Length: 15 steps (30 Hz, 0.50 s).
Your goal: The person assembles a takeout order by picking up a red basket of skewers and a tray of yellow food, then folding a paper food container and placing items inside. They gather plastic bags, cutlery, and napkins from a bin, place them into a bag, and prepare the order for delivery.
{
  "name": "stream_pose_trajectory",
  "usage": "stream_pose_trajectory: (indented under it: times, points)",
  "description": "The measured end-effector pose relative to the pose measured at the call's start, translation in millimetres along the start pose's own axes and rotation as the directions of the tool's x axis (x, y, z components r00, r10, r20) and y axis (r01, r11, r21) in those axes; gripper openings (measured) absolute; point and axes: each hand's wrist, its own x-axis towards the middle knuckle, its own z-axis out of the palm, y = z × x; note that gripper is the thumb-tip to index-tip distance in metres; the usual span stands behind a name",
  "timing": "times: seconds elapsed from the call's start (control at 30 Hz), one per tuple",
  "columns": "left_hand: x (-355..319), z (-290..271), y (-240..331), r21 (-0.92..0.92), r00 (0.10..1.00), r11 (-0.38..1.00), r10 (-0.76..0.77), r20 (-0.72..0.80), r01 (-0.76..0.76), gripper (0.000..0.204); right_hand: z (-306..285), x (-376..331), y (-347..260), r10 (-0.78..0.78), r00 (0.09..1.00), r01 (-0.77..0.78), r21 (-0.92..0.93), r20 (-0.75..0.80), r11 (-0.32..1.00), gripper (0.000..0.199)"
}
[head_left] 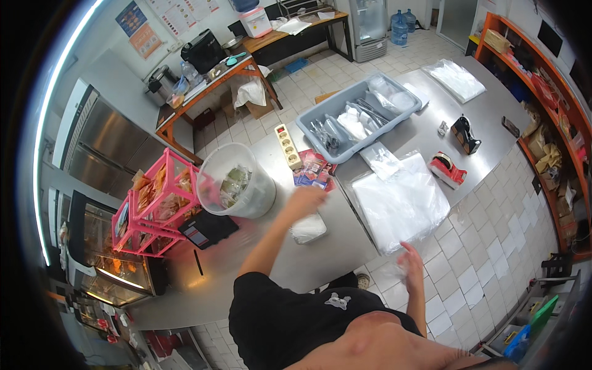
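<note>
Head view, seen from above. Left hand (306,198) stretched out over the brushed-steel table (296,259), blurred, fingers curled but grip state impossible to tell; directly below it at six o'clock, touching or just under the palm, a small squat clear plastic tub (308,228) with a whitish ribbed wall. At nine o'clock from that hand, just beside it, a large translucent round plastic bucket (237,182) tilted on a black flat scale (208,229), holding greenish crinkled packets. At twelve o'clock, flat red and blue printed sachets (313,169) and a cream plastic power strip (288,147).

Right hand (411,262) low at the table's near edge, also blurred; appears to pinch a thin clear plastic film, though grip cannot be told for sure. At twelve o'clock from it, a slack stack of glossy clear plastic bags (399,203), soft and slippery, overhanging the edge. Further off at one o'clock, a red tape dispenser (447,169); at eleven o'clock, a grey rectangular plastic bin (357,114) of bagged cutlery.

Risks, as judged: slick bags sliding off the smooth steel onto the tiled floor if tugged; tilted bucket tipping off the scale if knocked by the reaching forearm; light tub skidding away under a hasty grab.
</note>
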Motion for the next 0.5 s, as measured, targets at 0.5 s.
stream_pose_trajectory:
  times: [0.5]
  points:
    - [64.3,31.7,-118.7,0.239,0.366,0.376,-0.927,0.086,0.895,0.083,45.6,84.9,-5.8,0.270,0.962,-0.254,0.236,-0.035,0.938,0.018]
